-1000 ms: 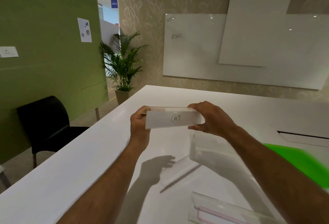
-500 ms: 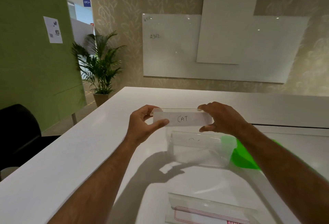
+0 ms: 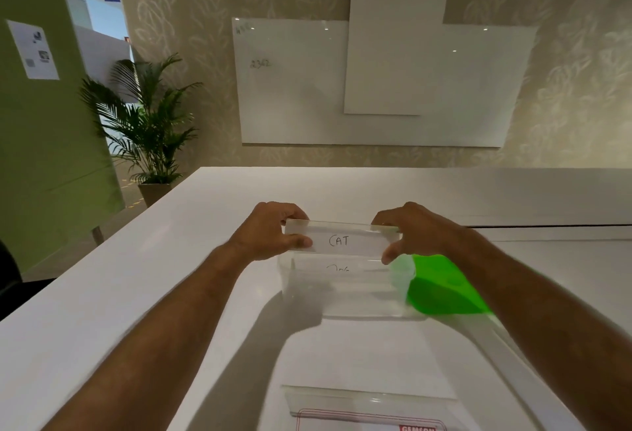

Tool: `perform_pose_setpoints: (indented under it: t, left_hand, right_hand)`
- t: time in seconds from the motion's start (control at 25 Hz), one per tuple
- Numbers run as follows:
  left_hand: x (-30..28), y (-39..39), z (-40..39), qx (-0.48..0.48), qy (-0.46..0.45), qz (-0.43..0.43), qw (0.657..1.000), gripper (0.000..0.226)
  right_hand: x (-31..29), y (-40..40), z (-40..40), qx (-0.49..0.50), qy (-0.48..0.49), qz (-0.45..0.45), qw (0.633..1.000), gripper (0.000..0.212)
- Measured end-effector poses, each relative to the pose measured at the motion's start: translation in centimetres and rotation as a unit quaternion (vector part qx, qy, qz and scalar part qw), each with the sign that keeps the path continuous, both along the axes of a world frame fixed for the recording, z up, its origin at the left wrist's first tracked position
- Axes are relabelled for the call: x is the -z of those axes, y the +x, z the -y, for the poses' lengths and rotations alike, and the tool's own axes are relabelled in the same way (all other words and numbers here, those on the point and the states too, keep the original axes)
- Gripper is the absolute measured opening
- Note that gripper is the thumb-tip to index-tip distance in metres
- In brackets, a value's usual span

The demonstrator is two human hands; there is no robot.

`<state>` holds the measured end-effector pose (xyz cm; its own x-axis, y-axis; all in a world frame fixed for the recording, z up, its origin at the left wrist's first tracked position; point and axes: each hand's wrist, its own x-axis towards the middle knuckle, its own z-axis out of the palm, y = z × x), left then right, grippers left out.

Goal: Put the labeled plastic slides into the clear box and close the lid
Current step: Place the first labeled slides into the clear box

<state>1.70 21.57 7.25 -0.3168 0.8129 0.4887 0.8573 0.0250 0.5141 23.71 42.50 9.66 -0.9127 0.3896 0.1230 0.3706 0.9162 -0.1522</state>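
Observation:
A clear plastic slide with a white label reading "CAT" (image 3: 345, 242) is held level between both hands, directly over the open clear box (image 3: 342, 293) on the white table. My left hand (image 3: 273, 230) pinches its left end and my right hand (image 3: 410, 232) pinches its right end. Inside the box another slide with handwriting (image 3: 337, 269) shows faintly through the wall. The box's green lid (image 3: 441, 288) lies against the box's right side.
The white table (image 3: 171, 276) stretches to the far wall and has a seam on the right. A clear bag with red print (image 3: 369, 410) lies at the near edge. A potted palm (image 3: 150, 129) stands off the far left corner.
The view has turned so the box now sits centred under my hands. The CAT slide has come down and now hangs just above the box's open top.

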Motion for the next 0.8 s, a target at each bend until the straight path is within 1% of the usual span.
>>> perform_pose_setpoints:
  t: [0.08, 0.2, 0.4, 0.48, 0.56, 0.64, 0.72, 0.8]
  left_hand:
    - [-0.4, -0.2, -0.6, 0.002, -0.064, -0.041, 0.997, 0.038]
    - [-0.6, 0.1, -1.7, 0.002, -0.172, -0.096, 0.981, 0.039]
    - [-0.7, 0.7, -3.2, -0.004, -0.29, -0.16, 0.943, 0.033]
    - [-0.6, 1.0, -3.8, 0.004, -0.329, -0.184, 0.926, 0.027]
    - [-0.3, 1.3, -4.4, 0.01, -0.358, -0.194, 0.913, 0.021]
    - [0.2, 1.4, -4.9, 0.01, -0.376, -0.204, 0.904, 0.018]
    - [0.6, 1.5, -5.4, 0.011, -0.392, -0.203, 0.897, 0.021]
    - [1.1, 1.5, -5.8, 0.007, -0.414, -0.195, 0.889, 0.014]
  right_hand:
    - [0.0, -0.4, -0.3, -0.004, 0.003, 0.022, 1.0, 0.054]
    - [0.0, -1.2, -0.5, -0.009, 0.043, 0.075, 0.996, 0.049]
    - [0.8, -2.3, -0.3, -0.014, 0.05, 0.153, 0.987, 0.03]
    - [1.1, -2.7, 0.1, -0.012, 0.063, 0.192, 0.979, 0.025]
    - [1.5, -3.1, 0.4, -0.013, 0.078, 0.223, 0.972, 0.024]
    - [1.9, -3.6, 0.4, -0.014, 0.074, 0.231, 0.97, 0.024]
    - [2.4, -3.9, 0.5, -0.017, 0.062, 0.239, 0.969, 0.023]
    - [2.8, -4.1, 0.7, -0.012, 0.053, 0.248, 0.967, 0.018]
